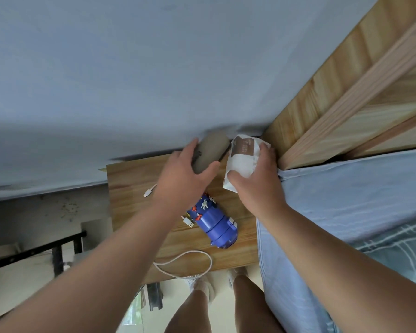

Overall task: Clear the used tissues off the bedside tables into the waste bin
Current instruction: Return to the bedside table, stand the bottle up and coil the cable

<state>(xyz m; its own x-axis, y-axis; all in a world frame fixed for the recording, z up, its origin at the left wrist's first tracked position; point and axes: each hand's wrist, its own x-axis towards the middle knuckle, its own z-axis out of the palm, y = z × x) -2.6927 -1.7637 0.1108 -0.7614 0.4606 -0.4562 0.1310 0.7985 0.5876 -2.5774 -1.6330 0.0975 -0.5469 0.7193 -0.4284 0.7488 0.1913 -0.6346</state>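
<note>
My right hand [255, 181]: I pinch the soft white brown-labelled tissue packet [243, 155]; light, squashy, best gripped by its sides.
My left hand [185, 169]: wrapped round the grey-brown cylinder [213, 150].

Glossy blue plastic bottle [213, 222] lies on a smooth wood-grain bedside table [130, 188].

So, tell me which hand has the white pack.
The right hand: it grips the white pack next to the bed, while the left hand holds the grey roll.
</note>
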